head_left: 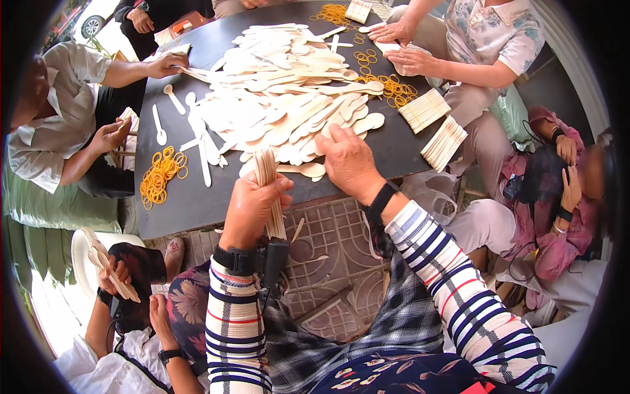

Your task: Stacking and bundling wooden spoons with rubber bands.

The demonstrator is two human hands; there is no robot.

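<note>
My left hand [252, 203] grips a bundle of flat wooden spoons [269, 180], held upright at the near edge of the dark table [190, 203]. My right hand [348, 161] reaches palm down into the big pile of loose wooden spoons [282, 92] that covers the table's middle; its fingers rest on the pile's near edge. Whether those fingers hold a spoon is hidden. Both my forearms wear striped sleeves and dark wristbands.
Heaps of yellow rubber bands [161, 174] lie at the table's left and far right [394, 88]. Bundled spoon stacks [443, 141] sit at the right edge. Other people work around the table: one at the left [59, 125], one at the far right [472, 46], one at the lower left [125, 276].
</note>
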